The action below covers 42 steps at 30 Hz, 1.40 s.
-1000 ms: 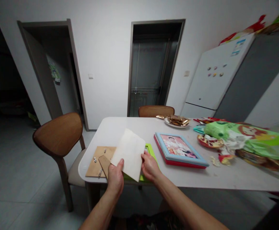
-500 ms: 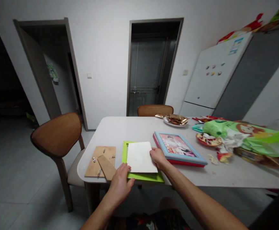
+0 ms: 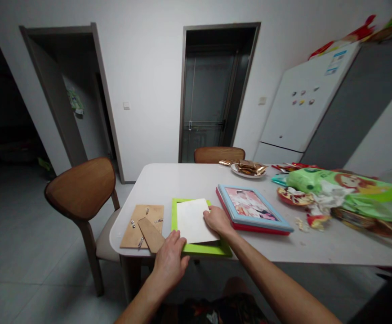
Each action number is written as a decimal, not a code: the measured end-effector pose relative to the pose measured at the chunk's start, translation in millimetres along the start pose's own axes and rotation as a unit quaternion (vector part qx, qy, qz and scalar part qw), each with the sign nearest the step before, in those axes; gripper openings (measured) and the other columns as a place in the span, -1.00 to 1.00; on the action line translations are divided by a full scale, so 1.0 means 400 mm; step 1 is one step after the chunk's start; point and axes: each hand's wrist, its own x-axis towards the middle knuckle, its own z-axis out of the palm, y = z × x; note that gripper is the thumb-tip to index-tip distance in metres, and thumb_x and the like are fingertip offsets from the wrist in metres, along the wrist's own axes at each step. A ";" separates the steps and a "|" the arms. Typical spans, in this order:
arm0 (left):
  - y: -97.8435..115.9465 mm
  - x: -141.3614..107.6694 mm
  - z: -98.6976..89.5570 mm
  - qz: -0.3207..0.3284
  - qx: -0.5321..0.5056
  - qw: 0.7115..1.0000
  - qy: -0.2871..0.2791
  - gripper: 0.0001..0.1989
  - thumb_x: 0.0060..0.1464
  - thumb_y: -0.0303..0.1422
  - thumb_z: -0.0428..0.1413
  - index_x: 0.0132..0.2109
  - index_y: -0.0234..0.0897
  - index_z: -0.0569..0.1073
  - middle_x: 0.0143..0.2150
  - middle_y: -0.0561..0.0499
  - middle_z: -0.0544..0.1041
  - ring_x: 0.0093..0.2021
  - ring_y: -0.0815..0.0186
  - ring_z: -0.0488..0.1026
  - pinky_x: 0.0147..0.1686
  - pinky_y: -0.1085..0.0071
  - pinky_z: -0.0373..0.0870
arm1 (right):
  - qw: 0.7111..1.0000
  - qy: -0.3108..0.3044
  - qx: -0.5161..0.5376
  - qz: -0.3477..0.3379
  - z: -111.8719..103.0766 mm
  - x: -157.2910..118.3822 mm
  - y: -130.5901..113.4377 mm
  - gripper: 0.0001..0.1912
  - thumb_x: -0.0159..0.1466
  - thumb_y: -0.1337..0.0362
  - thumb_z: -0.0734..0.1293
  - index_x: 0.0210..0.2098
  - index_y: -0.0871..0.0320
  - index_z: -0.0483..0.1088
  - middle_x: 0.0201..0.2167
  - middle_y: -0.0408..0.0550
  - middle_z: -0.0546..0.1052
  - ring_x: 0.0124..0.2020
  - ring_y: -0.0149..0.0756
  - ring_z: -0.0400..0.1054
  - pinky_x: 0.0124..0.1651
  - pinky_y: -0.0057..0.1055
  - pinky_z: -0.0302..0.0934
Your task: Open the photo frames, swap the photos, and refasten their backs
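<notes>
A lime-green picture frame (image 3: 204,249) lies at the table's front edge. Over its opening is a white sheet of paper or card (image 3: 193,220), slightly tilted, with its near edge raised a little off the frame. My right hand (image 3: 218,221) pinches the sheet by its right edge. At the frame's lower left corner, my left hand (image 3: 171,254) is closed on the rim, thumb on the near side. Just left of it rests a wooden backing board (image 3: 130,229) with metal clips and a brown stand leg (image 3: 151,234).
To the right, a blue picture frame (image 3: 283,225) holding a photo lies on a red one (image 3: 245,227). Farther along are opened pomegranate pieces (image 3: 293,196), a green plastic bag (image 3: 367,198) and a plate (image 3: 250,174) of wrapped snacks. A wooden chair (image 3: 81,189) stands at the left.
My right hand has shifted left with the white sheet, which now sits farther left over the green frame and is more tilted. My left hand has stayed at the frame's corner.
</notes>
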 end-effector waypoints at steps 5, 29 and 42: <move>-0.007 -0.009 -0.001 0.012 -0.037 0.999 0.014 -0.59 -0.12 -0.49 0.05 -0.04 -0.37 0.31 0.08 -0.22 0.27 0.12 0.16 0.16 0.09 0.19 0.11 | 0.992 0.011 -0.118 -0.032 -0.001 -0.029 0.001 -0.62 0.08 0.23 0.14 -0.27 0.37 0.40 -0.22 0.30 0.37 -0.19 -0.04 0.27 -0.22 -0.27 0.10; -0.279 -0.081 -0.152 -0.117 -0.063 0.982 0.137 -0.56 -0.22 -0.34 0.14 -0.10 -0.29 0.35 -0.02 -0.08 0.40 -0.01 0.20 0.33 0.01 0.28 0.24 | 0.918 -0.048 0.064 -0.387 0.078 -0.250 -0.238 -0.62 0.02 0.26 0.24 -0.13 0.12 0.30 -0.29 -0.04 0.30 -0.24 -0.28 0.15 -0.17 -0.35 0.05; -0.029 0.072 -0.040 0.002 -0.137 0.989 0.063 -0.55 -0.28 -0.45 0.22 -0.14 -0.28 0.35 -0.03 -0.11 0.39 -0.01 0.22 0.31 -0.01 0.27 0.22 | 0.950 0.006 0.091 -0.299 -0.086 -0.210 0.014 -0.68 0.04 0.29 0.19 -0.20 0.15 0.37 -0.23 0.01 0.34 -0.17 -0.24 0.21 -0.07 -0.28 0.11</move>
